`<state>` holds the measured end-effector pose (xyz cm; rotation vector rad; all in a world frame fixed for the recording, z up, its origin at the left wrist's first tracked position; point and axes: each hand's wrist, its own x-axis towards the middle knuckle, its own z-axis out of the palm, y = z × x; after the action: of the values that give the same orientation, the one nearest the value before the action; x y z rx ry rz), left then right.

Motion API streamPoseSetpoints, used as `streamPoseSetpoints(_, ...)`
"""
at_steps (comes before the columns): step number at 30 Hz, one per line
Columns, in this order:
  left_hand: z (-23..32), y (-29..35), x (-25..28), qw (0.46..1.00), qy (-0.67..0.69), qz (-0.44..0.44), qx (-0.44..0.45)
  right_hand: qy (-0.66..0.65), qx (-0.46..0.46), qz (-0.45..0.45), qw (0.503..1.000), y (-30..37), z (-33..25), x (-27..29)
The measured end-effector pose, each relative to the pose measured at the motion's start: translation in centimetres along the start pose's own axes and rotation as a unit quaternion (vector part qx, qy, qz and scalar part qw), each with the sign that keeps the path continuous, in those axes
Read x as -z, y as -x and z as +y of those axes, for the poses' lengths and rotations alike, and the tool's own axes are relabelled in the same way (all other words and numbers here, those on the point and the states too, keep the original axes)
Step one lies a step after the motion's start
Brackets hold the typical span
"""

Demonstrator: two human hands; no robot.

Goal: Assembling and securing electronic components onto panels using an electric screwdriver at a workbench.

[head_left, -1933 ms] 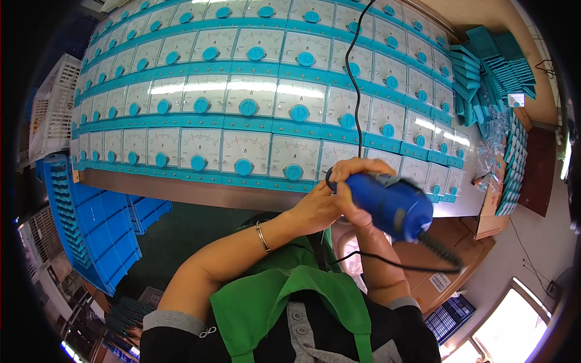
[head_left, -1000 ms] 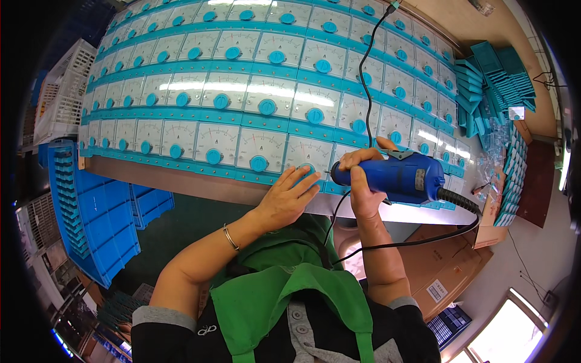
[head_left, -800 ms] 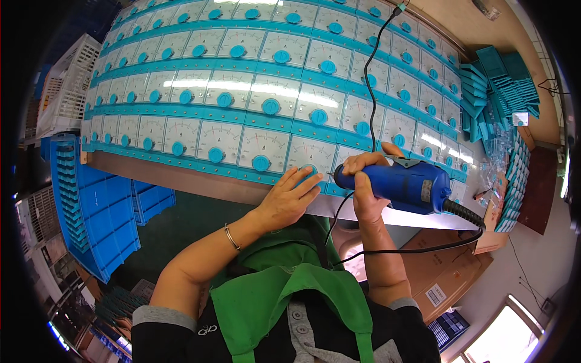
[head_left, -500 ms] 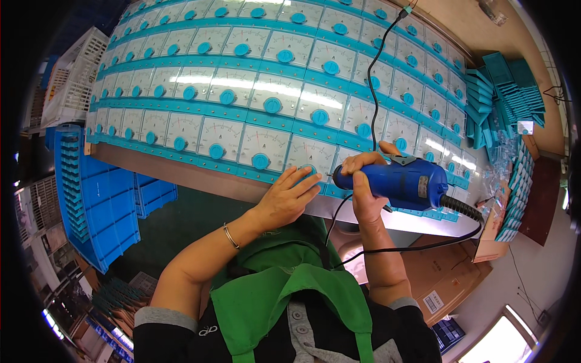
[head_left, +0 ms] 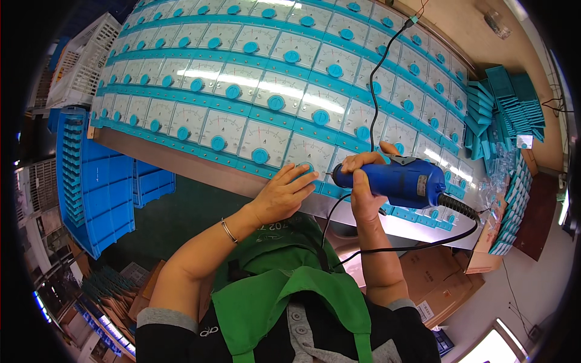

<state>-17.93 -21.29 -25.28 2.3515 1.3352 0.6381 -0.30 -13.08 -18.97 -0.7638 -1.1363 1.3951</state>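
Your left hand (head_left: 283, 195): part open, fingers slightly spread over a square white-dial meter (head_left: 307, 150) and its round turquoise knob (head_left: 308, 166); it appears to rest there, without a grasp.
Your right hand (head_left: 364, 187): closed around a blue cylindrical handheld power tool (head_left: 407, 184), thumb on the near side.
Tool tip: pointing left — just beside your left fingertips.
Black ribbed-end cord (head_left: 436, 245): trailing from the tool's rear, looping below your right hand.
Turquoise plastic casings (head_left: 505, 106): stacked well right of your right hand.
Blue plastic crate (head_left: 106, 196): well left of your left hand.
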Motion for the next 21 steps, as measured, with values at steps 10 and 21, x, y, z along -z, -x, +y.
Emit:
streamPoseSetpoints(10,0.0,0.0,-0.2,1.0,-0.004,0.008,0.001,0.078,0.015,-0.044,0.996,1.1,2.0,1.0)
streamPoseSetpoints(21,0.0,0.1,0.2,1.0,-0.018,0.002,-0.02,-0.024,0.006,0.061,0.998,-0.6,-0.2,-1.9)
